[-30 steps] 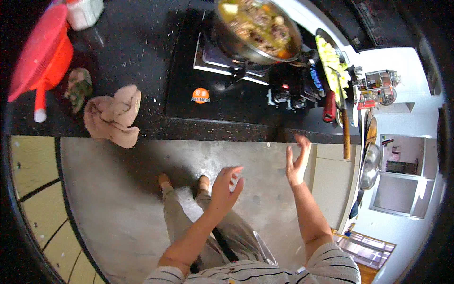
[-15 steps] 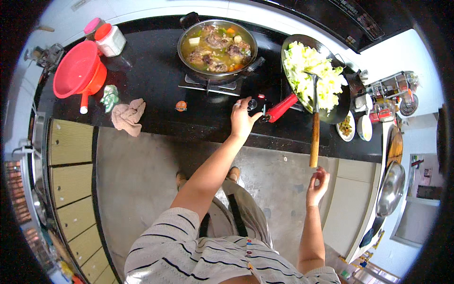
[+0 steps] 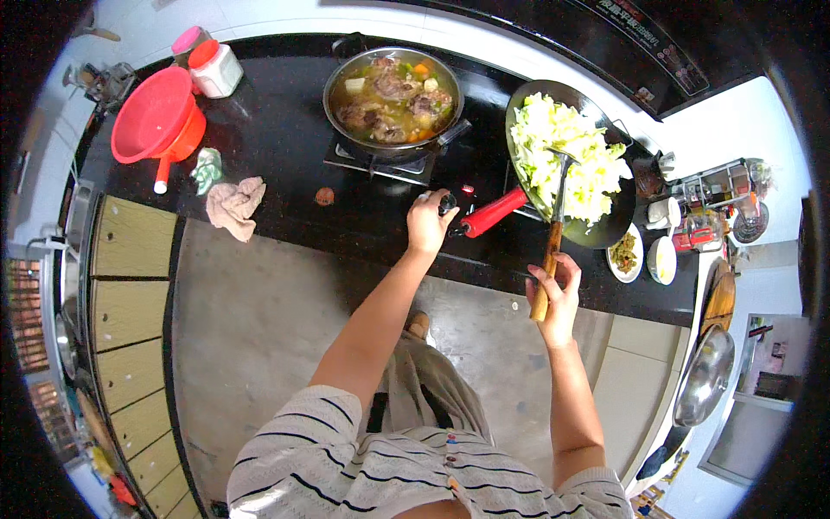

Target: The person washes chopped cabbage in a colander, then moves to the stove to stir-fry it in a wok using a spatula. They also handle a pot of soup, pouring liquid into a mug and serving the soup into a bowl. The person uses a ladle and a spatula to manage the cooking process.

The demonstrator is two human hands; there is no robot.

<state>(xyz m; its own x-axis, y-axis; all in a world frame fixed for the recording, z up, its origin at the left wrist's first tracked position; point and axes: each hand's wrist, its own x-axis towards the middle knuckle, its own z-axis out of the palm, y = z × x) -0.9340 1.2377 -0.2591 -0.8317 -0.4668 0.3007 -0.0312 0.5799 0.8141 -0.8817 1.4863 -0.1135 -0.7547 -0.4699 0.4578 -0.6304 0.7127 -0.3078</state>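
At the front of the stove, my left hand has its fingers curled round a black stove knob. My right hand is closed about the wooden handle of a spatula, near its lower end. The spatula's metal head lies in chopped pale green cabbage, which is heaped in a dark wok. The wok's red handle points toward my left hand. On the left burner stands a wide metal pan of broth, meat pieces and carrot.
A red plastic basin, white jar with red lid, green-white cloth and beige rag sit on the left counter. Right of the wok are a plate of food, a small bowl and a rack. A range hood overhangs.
My right hand has risen from below the counter edge and taken the spatula's handle, which has shifted left. My left hand stays at the knob, its fingers now closed more round it.
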